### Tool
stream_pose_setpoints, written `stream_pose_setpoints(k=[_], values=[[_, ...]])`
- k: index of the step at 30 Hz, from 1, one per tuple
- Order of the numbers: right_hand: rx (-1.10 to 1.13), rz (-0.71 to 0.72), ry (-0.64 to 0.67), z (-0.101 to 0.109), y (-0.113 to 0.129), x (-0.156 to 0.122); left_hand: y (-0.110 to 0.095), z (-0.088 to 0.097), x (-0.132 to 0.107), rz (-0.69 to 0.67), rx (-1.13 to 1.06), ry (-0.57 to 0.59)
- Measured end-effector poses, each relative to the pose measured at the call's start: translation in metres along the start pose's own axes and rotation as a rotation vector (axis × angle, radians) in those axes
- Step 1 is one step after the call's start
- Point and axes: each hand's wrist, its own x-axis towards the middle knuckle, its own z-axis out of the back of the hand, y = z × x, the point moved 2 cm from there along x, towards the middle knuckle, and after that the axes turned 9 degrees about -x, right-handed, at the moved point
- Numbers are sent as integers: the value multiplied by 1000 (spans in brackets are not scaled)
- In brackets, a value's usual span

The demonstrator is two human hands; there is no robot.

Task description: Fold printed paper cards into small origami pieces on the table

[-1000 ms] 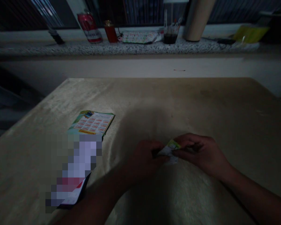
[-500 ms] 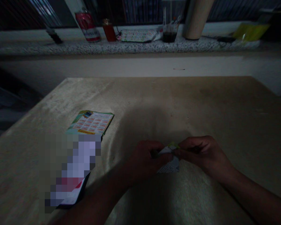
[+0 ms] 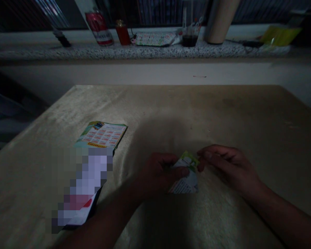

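Observation:
My left hand [image 3: 160, 173] is closed on a small folded paper leaflet [image 3: 188, 180], its thumb lying across the front. The leaflet is pale with printed text and has a green and yellow upper corner. Just off its right edge is my right hand [image 3: 228, 166], with fingers half curled and apart; I see nothing held in it. Whether a fingertip still brushes the paper's edge is too dark to tell. Left of my hands lies a printed calendar sheet [image 3: 105, 135] with green borders. Below it sits a phone-like flat object [image 3: 79, 219], mostly blurred out by pixelation.
A tan-covered table [image 3: 235, 114] spreads under everything. Along the speckled stone sill [image 3: 150, 52] stand a red can [image 3: 100, 29], a small red bottle [image 3: 123, 33], a patterned pouch [image 3: 155, 39], a glass with dark liquid [image 3: 190, 39], a beige cylinder [image 3: 221, 24] and a yellow item [image 3: 280, 35].
My right hand has let go of the leaflet's upper edge and moved slightly right. More of the green-yellow corner shows now. My left hand keeps its hold.

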Motion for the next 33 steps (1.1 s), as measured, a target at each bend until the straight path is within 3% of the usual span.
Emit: stream_pose_setpoints(k=[5, 11, 15, 22, 28, 33], values=[[188, -111, 267, -8, -8, 0, -1, -4, 0, 26, -124, 128], [91, -41, 297, -11, -3, -3, -1, -5, 1, 98, -117, 118], [-29, 73, 220, -12, 4, -4, 1, -5, 0, 76, -35, 54], [-393, 346, -24, -17, 11, -7, -3, -8, -3, -85, 276, 6], [-619, 401, -160, -19, 11, -7, -11, -16, -5, -369, 643, -42], [-649, 419, -161, -23, 17, -8, -8, -19, -4, -489, 728, -49]])
